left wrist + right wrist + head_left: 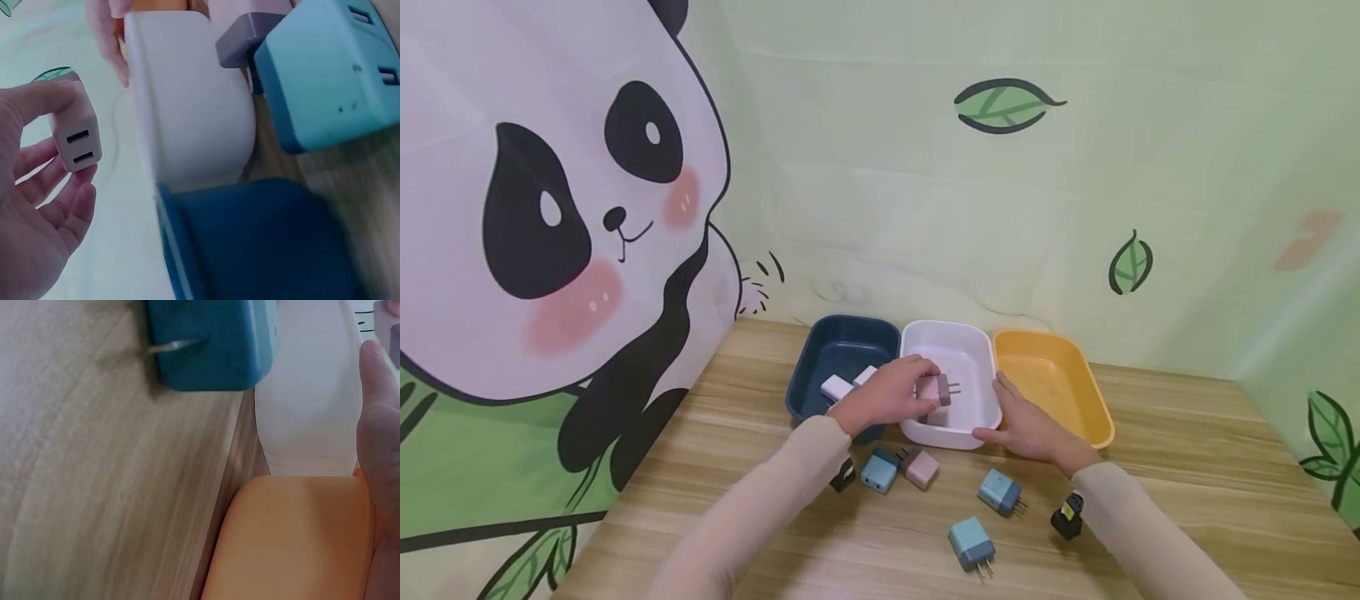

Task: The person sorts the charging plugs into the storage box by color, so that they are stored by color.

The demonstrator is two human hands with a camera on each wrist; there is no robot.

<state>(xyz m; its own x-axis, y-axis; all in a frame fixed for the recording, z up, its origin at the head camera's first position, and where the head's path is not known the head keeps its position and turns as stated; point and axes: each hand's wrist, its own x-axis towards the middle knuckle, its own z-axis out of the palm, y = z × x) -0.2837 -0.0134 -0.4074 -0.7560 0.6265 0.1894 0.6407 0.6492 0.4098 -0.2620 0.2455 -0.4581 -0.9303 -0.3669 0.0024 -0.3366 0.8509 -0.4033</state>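
My left hand (887,393) pinches a pink plug charger (929,390) between thumb and fingers, above the white bin (946,335). Its metal prongs point right in the head view. In the left wrist view, two USB slots show on the charger's (77,134) end. My right hand (1033,427) rests at the white bin's front right corner, thumb along the front rim and fingers over the side next to the yellow bin (1093,392). In the right wrist view, that thumb (377,378) is straight.
A dark blue bin (838,325) on the left contains white chargers (836,387). In front lie another pink charger (922,468), blue chargers (880,472) (998,491) (972,542) and black plugs (844,476) (1067,518). A panda-print backdrop (865,183) rises behind the wooden table (1180,442).
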